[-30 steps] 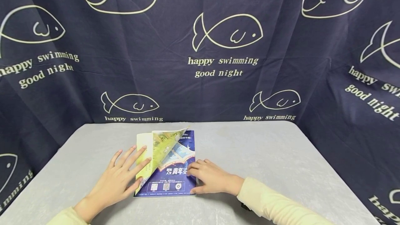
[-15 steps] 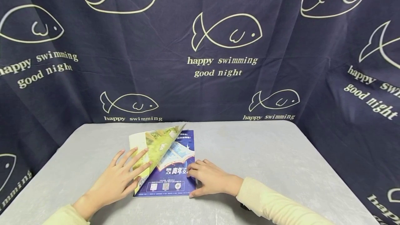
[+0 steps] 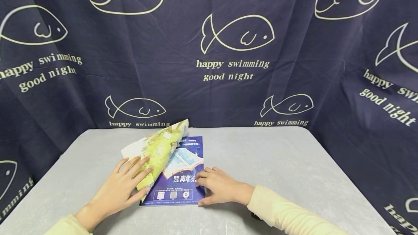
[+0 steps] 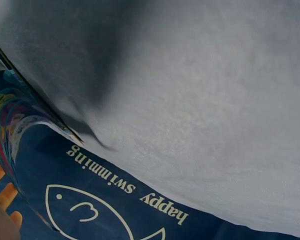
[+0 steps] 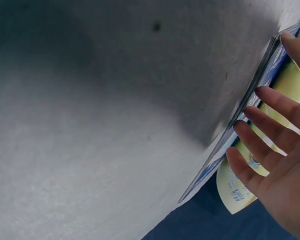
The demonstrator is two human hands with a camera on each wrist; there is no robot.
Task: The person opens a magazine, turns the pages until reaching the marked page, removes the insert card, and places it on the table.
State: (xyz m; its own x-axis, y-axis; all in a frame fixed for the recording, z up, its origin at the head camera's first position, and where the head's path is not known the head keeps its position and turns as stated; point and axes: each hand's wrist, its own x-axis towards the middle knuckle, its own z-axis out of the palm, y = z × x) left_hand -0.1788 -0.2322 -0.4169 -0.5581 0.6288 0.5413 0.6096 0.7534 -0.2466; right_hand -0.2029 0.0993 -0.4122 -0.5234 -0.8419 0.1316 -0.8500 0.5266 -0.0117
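Note:
A magazine [image 3: 173, 196] lies on the table with its dark blue page, printed in white, facing up. Over its left part, a green and cream illustrated page [image 3: 160, 149] curls up, its far corner raised above the table's back edge. My left hand [image 3: 119, 188] rests on this curled page with spread, extended fingers; in the left wrist view a few fingertips [image 4: 6, 196] show beside fanned page edges [image 4: 10, 112]. My right hand [image 3: 218, 186] touches the magazine's right edge, thumb at the near corner. The right wrist view shows its fingers [image 5: 267, 132] spread along that edge.
The grey table [image 3: 277, 166] extends on both sides of the magazine. A dark blue curtain [image 3: 228, 97] with white fish drawings and lettering hangs behind and at the sides. Cream sleeves [image 3: 281, 206] cover both forearms.
The green page has swung left and its far corner has risen, uncovering more of the blue page. My left hand has shifted slightly left; my right hand has stayed at the magazine's right edge.

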